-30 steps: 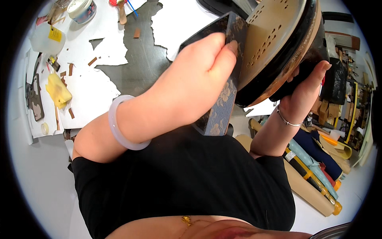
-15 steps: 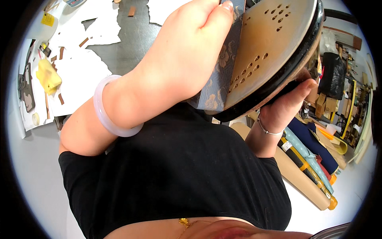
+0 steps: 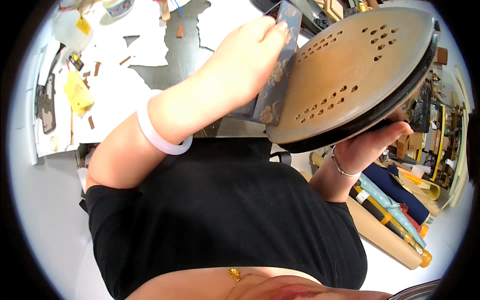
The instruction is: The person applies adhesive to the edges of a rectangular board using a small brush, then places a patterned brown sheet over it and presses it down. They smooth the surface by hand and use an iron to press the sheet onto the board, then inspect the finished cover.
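Observation:
My right hand grips a clothes iron from underneath, its tan soleplate with several steam holes turned up toward me. A thin bracelet circles that wrist. My left hand presses a strip of dark blue floral brocade fabric against the iron's left edge, fingers closed over the strip. A pale white bangle sits on my left wrist. My black shirt fills the lower middle of the view.
A worktable with white paper sheets, brown scraps, a yellow piece and a white jar lies at upper left. Rolls of fabric and brown paper lie on the floor at lower right, with cluttered shelves further right.
The iron has been lifted and tilted closer to me, so its soleplate fills more of the view. My left hand has kept the brocade strip against it.

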The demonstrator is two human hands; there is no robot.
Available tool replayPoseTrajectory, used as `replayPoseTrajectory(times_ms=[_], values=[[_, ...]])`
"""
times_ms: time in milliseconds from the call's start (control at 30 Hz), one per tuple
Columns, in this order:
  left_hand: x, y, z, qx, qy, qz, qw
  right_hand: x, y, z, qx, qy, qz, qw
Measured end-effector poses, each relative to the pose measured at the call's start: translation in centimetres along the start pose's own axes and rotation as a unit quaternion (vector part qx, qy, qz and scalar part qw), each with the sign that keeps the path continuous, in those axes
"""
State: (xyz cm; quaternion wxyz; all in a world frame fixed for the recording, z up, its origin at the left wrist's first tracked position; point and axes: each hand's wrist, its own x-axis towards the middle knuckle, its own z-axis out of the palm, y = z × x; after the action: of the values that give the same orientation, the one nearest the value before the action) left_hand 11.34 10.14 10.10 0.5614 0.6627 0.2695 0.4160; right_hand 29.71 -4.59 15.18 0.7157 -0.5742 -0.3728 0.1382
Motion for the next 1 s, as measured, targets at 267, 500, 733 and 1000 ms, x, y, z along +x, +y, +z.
replayPoseTrajectory(times_ms=[267,500,733,1000], values=[[-3.9,1.6,-1.4,0.126,-0.126,0.153,0.972,1.5,0.0,-1.3,0.117,0.117,0.060,0.984],[-7.6,-6.8,-1.5,0.232,-0.218,0.273,0.908,0.6,5.7,-3.7,0.110,-0.016,0.222,0.969],[-7.5,-6.4,-0.6,-0.058,-0.107,0.108,0.987,0.6,6.4,-2.2,0.064,-0.061,0.260,0.962],[-0.9,-4.1,2.2,-0.084,-0.019,-0.158,0.984,1.6,7.5,-1.6,0.052,-0.092,0.246,0.964]])
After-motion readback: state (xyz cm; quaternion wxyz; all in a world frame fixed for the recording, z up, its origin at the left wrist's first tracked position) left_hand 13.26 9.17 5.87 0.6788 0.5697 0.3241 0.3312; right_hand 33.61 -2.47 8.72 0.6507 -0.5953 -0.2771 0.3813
